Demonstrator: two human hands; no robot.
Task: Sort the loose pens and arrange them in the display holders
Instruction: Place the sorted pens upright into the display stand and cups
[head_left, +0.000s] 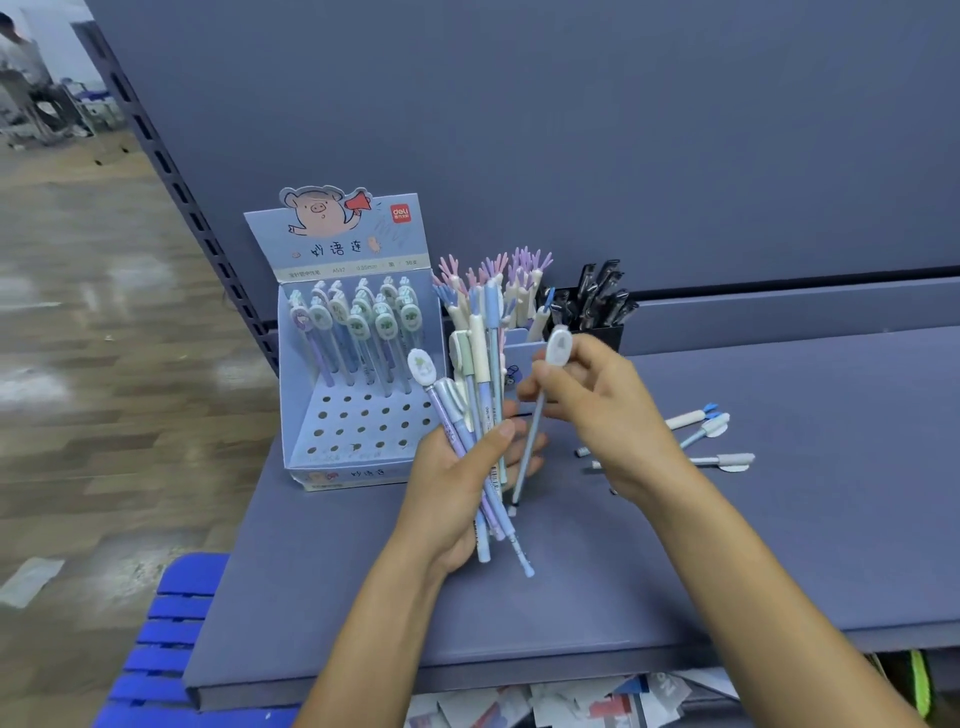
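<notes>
**Grey-blue shelf: pen stock, both hands loaded**

Grey-blue back panel stands behind the shelf; wood floor lies to the left, with a blue stool below the shelf's left corner.

1. Left hand: you grip a bundle of pastel pens, thumb laid across the barrels and fingers curled behind. The bundle stands nearly upright, caps up and tips fanned out below your palm, above the shelf and just right of the box.
2. Right hand: you pinch one light-blue pen near its top between thumb and forefinger. Its oval topper sticks up above your fingers. The barrel hangs tilted just beside the bundle; whether the two touch cannot be told.
3. Box: pale blue card, with a pig on the header, at the shelf's left end. Oval-topped pens stand in its back rows; open holes show in the front rows.
4. Second holder: pale blue, right of the box, mostly hidden by the bundle and your right hand. It holds pens with hand-shaped toppers.
5. Black holder: against the panel, right of the second holder, filled with black pens.
6. Loose pens: a few lie flat on the shelf, right of your right wrist.
7. Papers: scattered under the shelf's front edge.
</notes>
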